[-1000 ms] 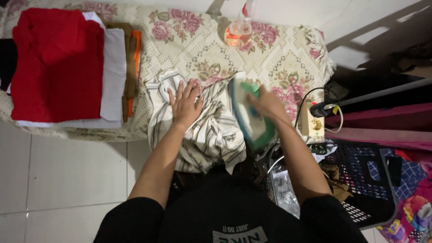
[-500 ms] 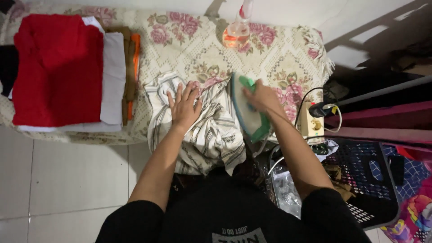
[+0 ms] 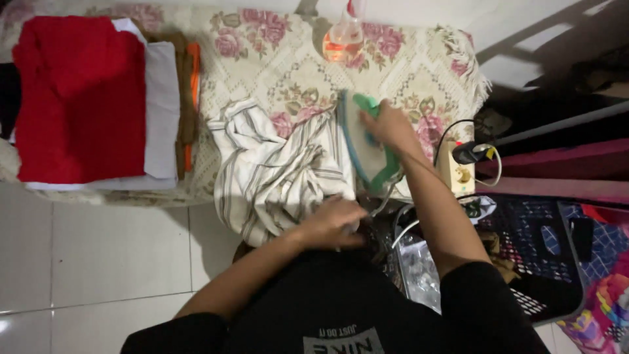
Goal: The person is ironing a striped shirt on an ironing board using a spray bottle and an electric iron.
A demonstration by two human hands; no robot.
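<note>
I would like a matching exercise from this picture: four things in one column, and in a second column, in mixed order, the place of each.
Things
1. green and white clothes iron
2. striped white cloth
3. folded red cloth
4. clear spray bottle

Places
A. far edge of the flowered table cover
B. top of the pile at the left
C. under the right hand
D. hanging over the near edge, by the left hand

Pairs: 1-C, 2-D, 3-B, 4-A
</note>
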